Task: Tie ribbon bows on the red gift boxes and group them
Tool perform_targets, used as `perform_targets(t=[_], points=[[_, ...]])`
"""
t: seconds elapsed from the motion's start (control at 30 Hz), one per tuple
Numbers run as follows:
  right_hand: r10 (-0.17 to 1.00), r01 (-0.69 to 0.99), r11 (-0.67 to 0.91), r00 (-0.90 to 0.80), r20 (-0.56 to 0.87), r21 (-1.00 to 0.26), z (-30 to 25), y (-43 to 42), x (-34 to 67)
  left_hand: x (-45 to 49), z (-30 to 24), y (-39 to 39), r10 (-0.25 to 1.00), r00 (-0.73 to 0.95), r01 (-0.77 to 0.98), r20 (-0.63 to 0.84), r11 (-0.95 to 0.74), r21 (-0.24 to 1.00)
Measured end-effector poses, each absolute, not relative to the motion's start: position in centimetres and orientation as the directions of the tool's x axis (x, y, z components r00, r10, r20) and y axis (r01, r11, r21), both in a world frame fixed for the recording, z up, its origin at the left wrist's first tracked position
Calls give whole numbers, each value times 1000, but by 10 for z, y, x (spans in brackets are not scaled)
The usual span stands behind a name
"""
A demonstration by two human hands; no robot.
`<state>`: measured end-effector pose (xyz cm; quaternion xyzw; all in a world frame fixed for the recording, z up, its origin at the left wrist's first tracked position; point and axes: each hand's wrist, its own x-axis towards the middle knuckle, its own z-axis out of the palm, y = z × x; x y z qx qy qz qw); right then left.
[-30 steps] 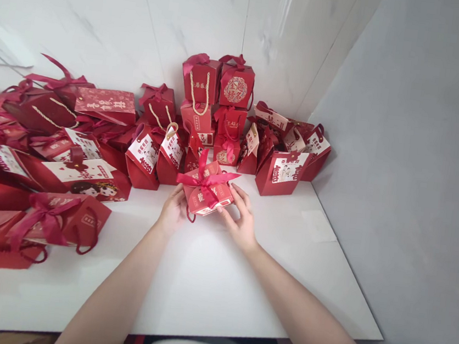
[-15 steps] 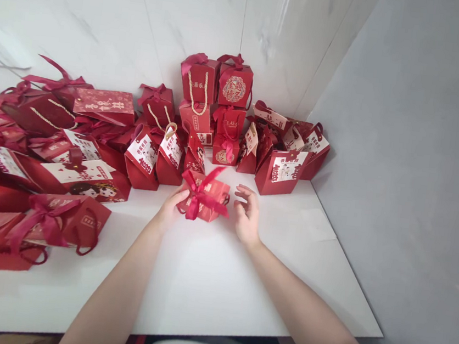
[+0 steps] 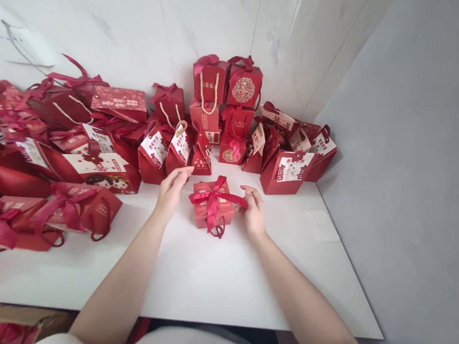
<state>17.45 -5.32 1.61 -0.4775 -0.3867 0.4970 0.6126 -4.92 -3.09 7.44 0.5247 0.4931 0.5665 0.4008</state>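
A red gift box [image 3: 213,211] tied with a crimson ribbon bow [image 3: 213,195] stands on the white table between my hands. A dark red cord handle hangs at its near side. My left hand [image 3: 172,192] is just left of the box, apart from it, fingers stretched and holding nothing. To the right, my right hand [image 3: 253,212] has loosely bent, parted fingers. One ribbon tail reaches those fingers; whether they touch it is hard to tell. Behind the box stands a small red triangular box [image 3: 202,155].
Stacked red ribbon-tied boxes [image 3: 244,88] stand against the marbled wall. Many red gift boxes [image 3: 101,171] crowd the table's left side, and a few red bags [image 3: 287,173] stand at back right. A cardboard carton [image 3: 46,321] with red items sits below the table's near-left edge.
My left hand has let go of the gift box and moved away to its left. The box has turned, its cord handle now facing me. The camera view has shifted slightly left.
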Motion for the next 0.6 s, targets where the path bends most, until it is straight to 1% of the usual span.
perform_targets(t=[0.1, 0.17, 0.2, 0.23, 0.3, 0.37, 0.4, 0.43, 0.5, 0.53, 0.6], points=[[975, -245, 59, 221, 4, -968, 16, -54, 176, -46, 102, -46, 961, 68, 153, 269, -276, 949], [973, -251, 69, 230, 10, -966, 14, -52, 178, -38, 122, -56, 938, 231, 291, 259, -321, 901], [973, -253, 73, 232, 12, -965, 13, -51, 178, -32, 131, -60, 924, 303, 393, 234, -345, 853], [972, -255, 75, 233, 14, -964, 11, -50, 179, -26, 139, -62, 910, 364, 506, 200, -373, 777], [973, -253, 75, 231, 15, -965, 8, -48, 180, -13, 151, -64, 882, 457, 707, 115, -438, 555], [974, -244, 71, 227, 14, -967, 6, -46, 181, -1, 157, -61, 860, 510, 812, -3, -480, 332], [975, -239, 69, 223, 14, -968, 4, -46, 181, 3, 158, -58, 852, 518, 836, -73, -486, 255], [976, -235, 66, 216, 14, -970, 3, -46, 182, 6, 159, -56, 846, 515, 851, -139, -484, 206], [981, -232, 58, 193, 13, -971, 0, -46, 184, 7, 163, -52, 827, 511, 859, -237, -482, 172], [984, -233, 54, 180, 11, -971, -2, -46, 186, 4, 167, -51, 815, 518, 855, -258, -487, 178], [988, -239, 44, 155, 6, -970, -5, -45, 189, -8, 180, -55, 789, 553, 832, -267, -506, 228]])
